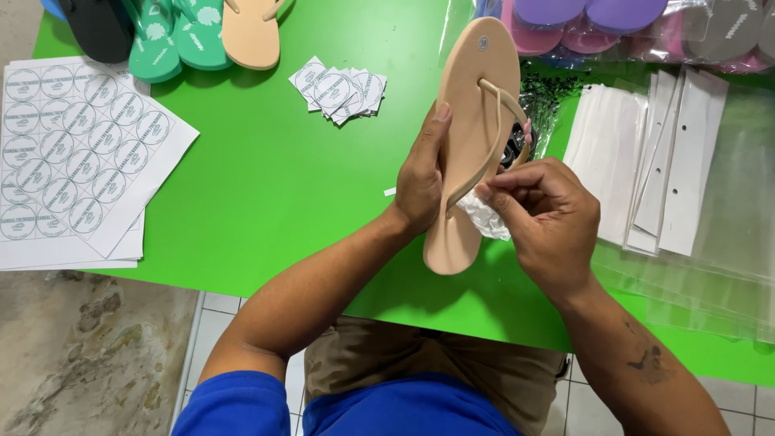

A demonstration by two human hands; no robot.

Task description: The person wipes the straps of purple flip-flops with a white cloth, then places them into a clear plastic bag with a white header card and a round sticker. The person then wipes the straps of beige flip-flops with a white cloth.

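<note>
A tan flip-flop (472,121) is held up over the middle of the green table (266,194) — its side is gripped by the left hand (420,182). A small white sticker backing (487,216) seems to be pinched shut in the right hand (549,214) beside the strap, so the sticker step looks to be in hand. Next, a steady shoe and a careful press would be needed — cut stickers (339,87) lie near the far edge.
</note>
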